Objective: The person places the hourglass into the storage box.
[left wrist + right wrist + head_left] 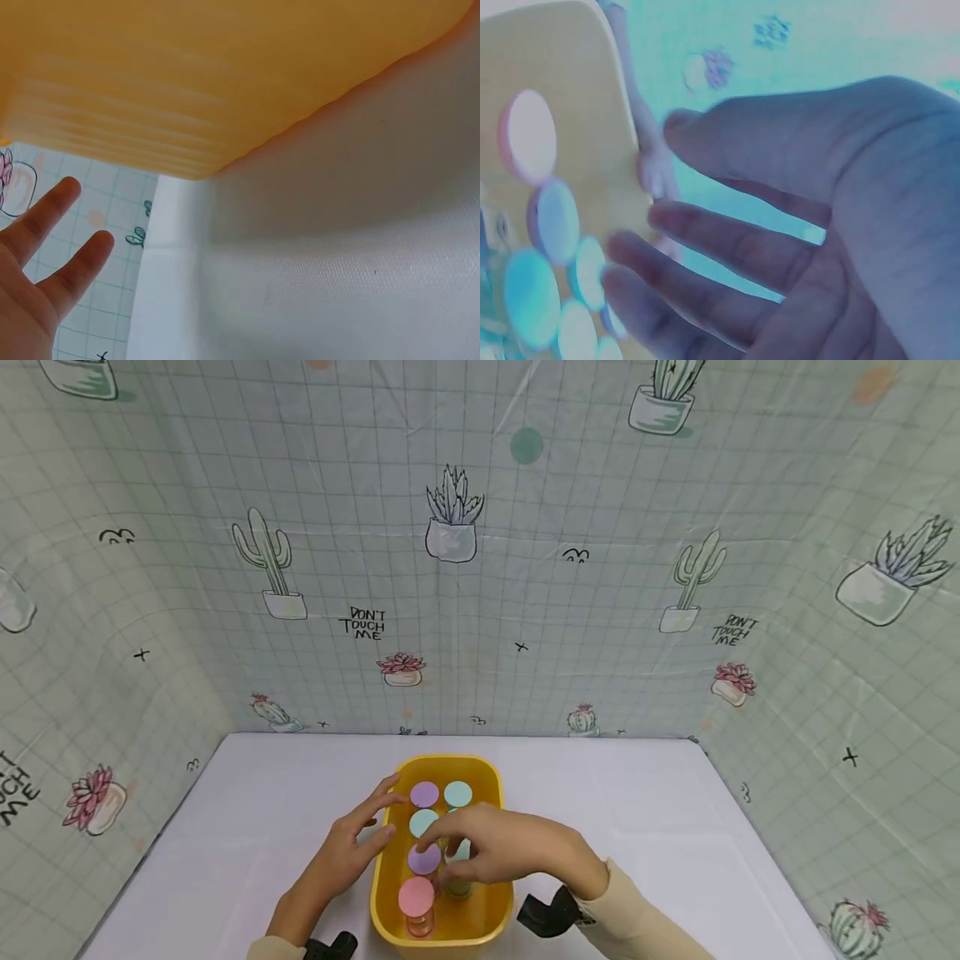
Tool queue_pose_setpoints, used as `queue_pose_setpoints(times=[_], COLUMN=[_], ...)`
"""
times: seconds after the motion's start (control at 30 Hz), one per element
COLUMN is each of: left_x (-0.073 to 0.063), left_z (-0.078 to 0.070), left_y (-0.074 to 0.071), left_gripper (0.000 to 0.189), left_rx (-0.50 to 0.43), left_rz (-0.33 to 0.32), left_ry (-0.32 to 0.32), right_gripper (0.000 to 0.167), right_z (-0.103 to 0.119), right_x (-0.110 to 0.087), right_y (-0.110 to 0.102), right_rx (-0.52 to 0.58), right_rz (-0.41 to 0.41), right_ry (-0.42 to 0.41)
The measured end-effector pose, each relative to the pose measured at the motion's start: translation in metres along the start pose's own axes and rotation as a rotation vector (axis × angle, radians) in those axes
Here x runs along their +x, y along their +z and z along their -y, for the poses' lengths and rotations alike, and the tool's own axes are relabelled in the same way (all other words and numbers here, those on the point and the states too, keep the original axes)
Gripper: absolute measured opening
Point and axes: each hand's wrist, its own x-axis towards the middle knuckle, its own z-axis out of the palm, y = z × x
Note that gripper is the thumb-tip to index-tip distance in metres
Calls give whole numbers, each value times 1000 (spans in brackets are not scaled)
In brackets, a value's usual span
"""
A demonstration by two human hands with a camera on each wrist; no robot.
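A yellow bin (450, 941) holds several small clear jars with round lids. Nearest the front stands a pink-lidded jar (417, 897); a purple-lidded jar (424, 859) is just behind it. Farther back are another purple lid (424, 794) and light blue lids (458, 793). My left hand (341, 852) is at the bin's left rim, fingers spread; whether they touch the rim I cannot tell. Over the bin's right side reaches my right hand (506, 843), fingers loosely bent above the lids and partly covering some jars. In the right wrist view, nothing lies between its thumb and fingers.
The bin stands on a white table (615, 793). Behind and at both sides hangs a gridded cloth (517, 585) printed with cacti. Each wrist wears a black strap, such as the right strap (550, 912).
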Motion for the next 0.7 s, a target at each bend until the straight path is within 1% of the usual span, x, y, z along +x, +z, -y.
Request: queue_pose_setpoints(times=[0.03,0.13,0.23,0.4,0.57,0.7], left_x=[0,-1,-1,1,1,1], left_z=[0,2,2,1,1,2], left_y=[0,-1,-2,-4,-4,-5], left_gripper=[34,33,32,32,32,34], left_rx=[3,12,19,12,11,29], left_rz=[0,-2,-3,3,5,14], left_ry=[-1,-11,-18,-26,-32,-16], right_gripper=[30,28,29,30,32,34], right_z=[-2,-11,-22,-44,-63,-78], right_x=[-5,-21,-36,-59,-78,-93], right_y=[-1,-5,-7,-10,-10,-10], right_rx=[20,32,16,-44,-82,-89], right_rz=[-35,-136,-236,-406,-516,-601], right_ry=[16,60,82,107,140,178])
